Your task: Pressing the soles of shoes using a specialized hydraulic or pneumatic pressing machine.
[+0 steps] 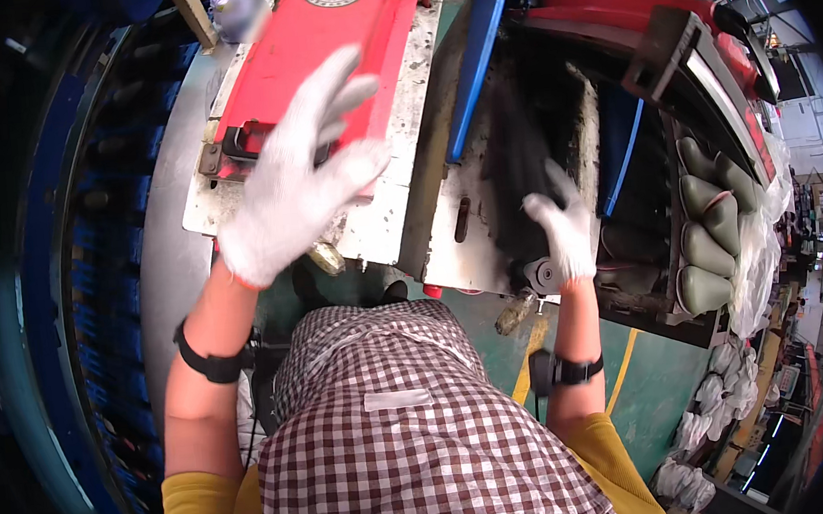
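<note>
Both of my hands wear white knitted gloves. My left hand (301, 174) is raised over the near end of a red machine cover (316, 60), fingers spread and slightly blurred, holding nothing. A black handle-like part (247, 141) sits at the cover's corner beside it. My right hand (565, 224) is above the second white worktop (444, 239), thumb and fingers apart. Just left of it is a dark, blurred shape (514, 170) whose kind I cannot make out. A round grey knob (540, 275) lies close to my right wrist, at the worktop's near edge.
Several green shoe lasts (706, 265) are stacked on a rack at the right, beside clear plastic wrapping (754, 256). A blue metal frame (480, 55) and a raised red machine part (615, 4) stand at the far right. Blue racking (132, 311) runs along the left.
</note>
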